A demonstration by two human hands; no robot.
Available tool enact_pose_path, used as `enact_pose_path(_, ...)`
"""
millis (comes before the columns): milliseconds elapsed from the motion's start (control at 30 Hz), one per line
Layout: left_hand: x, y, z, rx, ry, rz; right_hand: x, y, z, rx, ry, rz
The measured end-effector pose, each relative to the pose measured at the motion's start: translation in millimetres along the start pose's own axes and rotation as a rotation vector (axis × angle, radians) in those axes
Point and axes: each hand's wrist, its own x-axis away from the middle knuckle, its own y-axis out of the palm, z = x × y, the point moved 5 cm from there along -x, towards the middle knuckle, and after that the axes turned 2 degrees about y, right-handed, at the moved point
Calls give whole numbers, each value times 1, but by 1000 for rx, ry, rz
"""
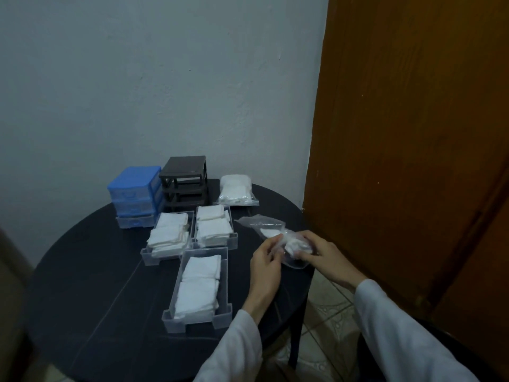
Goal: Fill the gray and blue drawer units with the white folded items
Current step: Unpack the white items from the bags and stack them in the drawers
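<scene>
Both hands work at a clear plastic bag [264,224] near the table's right edge. My left hand [265,259] pinches its side, and my right hand [321,250] grips white folded items [296,246] through the plastic. Three clear drawers lie out on the table holding white folded items: a near one [197,317], a middle-left one [154,256] and a middle-right one [232,239]. The blue drawer unit [135,195] stands at the back left with its drawers in. Next to it the gray drawer frame [184,186] stands empty.
A sealed bag of white folded items [237,191] lies at the back right of the round dark table [91,285]. A brown wooden door [413,133] stands close on the right. Tiled floor [330,334] shows below the table edge.
</scene>
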Motion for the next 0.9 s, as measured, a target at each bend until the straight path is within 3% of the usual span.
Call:
enact_pose_path(200,8,-3,14,-74,161,103,0,-1,0,-24,-33,-42)
enact_pose_path(433,13,3,32,-298,410,67,-2,-6,3,93,-62,-9)
enact_pose_path(633,11,4,26,-328,407,36,3,-5,1,65,-94,-30)
enact_pose_path(733,8,4,22,-360,373,46,6,-9,0,3,-112,43)
enact_pose_path(900,7,7,23,-321,345,-15,11,-13,-8,211,-249,179)
